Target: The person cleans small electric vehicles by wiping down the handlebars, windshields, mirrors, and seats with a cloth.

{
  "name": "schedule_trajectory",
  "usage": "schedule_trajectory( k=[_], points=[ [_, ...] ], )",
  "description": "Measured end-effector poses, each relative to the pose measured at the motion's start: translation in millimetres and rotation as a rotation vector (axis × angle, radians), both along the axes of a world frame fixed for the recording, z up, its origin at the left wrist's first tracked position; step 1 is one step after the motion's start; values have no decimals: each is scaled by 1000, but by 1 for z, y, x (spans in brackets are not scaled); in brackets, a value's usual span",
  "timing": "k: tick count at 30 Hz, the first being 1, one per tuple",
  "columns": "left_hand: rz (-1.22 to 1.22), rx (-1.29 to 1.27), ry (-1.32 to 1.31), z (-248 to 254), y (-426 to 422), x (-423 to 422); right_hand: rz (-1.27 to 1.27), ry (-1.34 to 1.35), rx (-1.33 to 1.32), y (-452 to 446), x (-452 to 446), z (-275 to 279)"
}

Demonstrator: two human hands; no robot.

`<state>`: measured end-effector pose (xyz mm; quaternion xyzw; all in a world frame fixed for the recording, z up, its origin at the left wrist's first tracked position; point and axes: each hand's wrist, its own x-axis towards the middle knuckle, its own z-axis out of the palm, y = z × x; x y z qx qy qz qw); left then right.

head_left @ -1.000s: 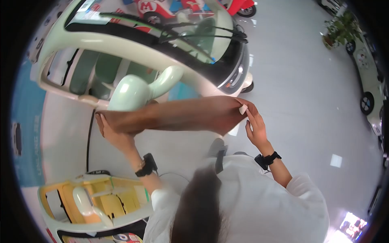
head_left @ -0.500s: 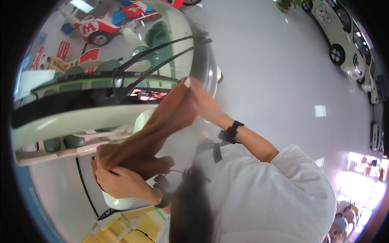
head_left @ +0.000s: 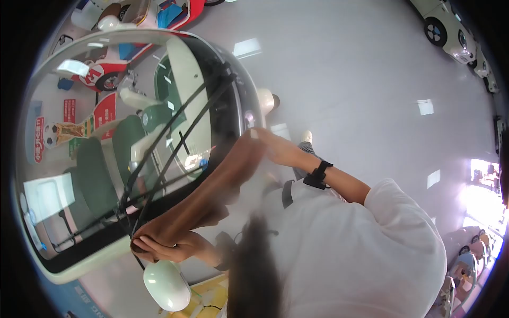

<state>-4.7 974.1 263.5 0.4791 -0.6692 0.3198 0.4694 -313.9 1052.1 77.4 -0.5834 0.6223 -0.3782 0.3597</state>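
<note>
A brown cloth [head_left: 207, 193] stretches at a slant between my two hands, its lower folds blurred. My left hand [head_left: 177, 246] is closed around its lower-left end, next to the rounded pale side mirror [head_left: 166, 286]. At the upper-right end, my right hand [head_left: 278, 149] pinches a corner, close to the front edge of a small pale green vehicle. Behind the cloth is that vehicle's windshield [head_left: 95, 100], crossed by black wipers [head_left: 169, 130]. I cannot tell whether the cloth touches the glass.
Green seats [head_left: 95, 172] show through the glass. A red and white toy-like car [head_left: 103, 74] stands beyond it. Grey floor [head_left: 339, 69] runs along the right, with pale cars [head_left: 456, 45] farther off. Yellow material [head_left: 209, 294] lies below the mirror.
The view has shifted, showing more of the windshield and the whole mirror. Both hands sit lower in the picture, still holding the cloth, which is now pulled out longer between them.
</note>
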Motion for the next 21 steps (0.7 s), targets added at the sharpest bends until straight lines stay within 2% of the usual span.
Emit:
schedule_trajectory(
  k=[2, 5, 6, 8, 9, 11, 19, 20, 21],
  points=[
    [-15, 0, 57, 14, -21, -55, -54, 3, -72, -11, -39, 5],
    [-19, 68, -9, 14, -58, -98, -67, -77, -124, -24, -106, 14],
    [-115, 180, 126, 2, -73, -105, -73, -107, -120, -24, -126, 23],
    [370, 252, -161, -1, -83, -118, -79, -162, -63, -21, -169, 78],
    [615, 283, -297, -3, -87, -124, -95, -140, -130, -19, -185, 88],
    [608, 268, -275, -13, -98, -140, -124, -94, -256, -17, -212, 97],
    [505, 386, -408, -47, -122, -228, -356, -98, -219, -21, -293, 78],
    [413, 296, -392, -52, -128, -236, -396, -97, -188, -23, -302, 77],
    [420, 313, -397, -55, -132, -244, -403, -71, -193, -26, -311, 76]
  ],
)
